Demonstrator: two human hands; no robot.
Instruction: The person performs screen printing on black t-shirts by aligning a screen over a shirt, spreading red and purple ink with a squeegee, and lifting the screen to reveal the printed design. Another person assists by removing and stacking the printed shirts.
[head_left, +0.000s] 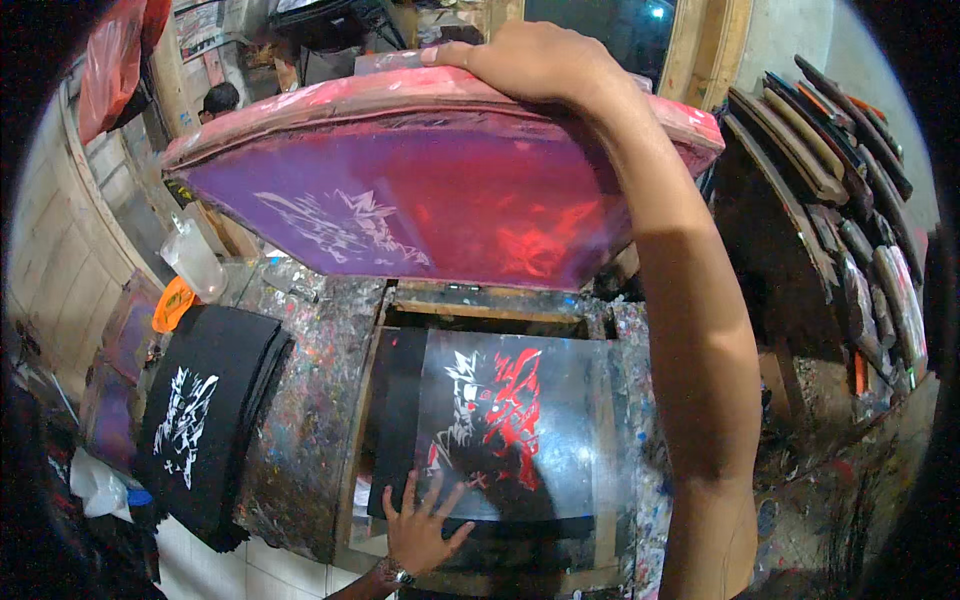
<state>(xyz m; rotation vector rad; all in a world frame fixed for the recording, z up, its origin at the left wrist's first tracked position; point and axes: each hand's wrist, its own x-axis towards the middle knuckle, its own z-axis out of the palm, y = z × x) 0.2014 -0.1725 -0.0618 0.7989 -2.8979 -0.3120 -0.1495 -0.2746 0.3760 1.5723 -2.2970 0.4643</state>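
Note:
A pink-framed printing screen [330,170] with a purple and red mesh stands tilted up, with white and red designs on it. My right hand [525,65] grips its top edge. Below it, a clear sheet [570,390] with white and red designs lies over black material [395,380] on a paint-spattered platen board. My left hand [425,520] rests with fingers spread on the lower left of the sheet, a watch at its wrist.
A stack of black pieces [230,370] with white prints lies left, beside a translucent jug [195,260] and an orange container [172,305]. Several squeegees [840,140] are stacked at right. A red plastic bag [115,60] hangs upper left, near a person's head [220,100].

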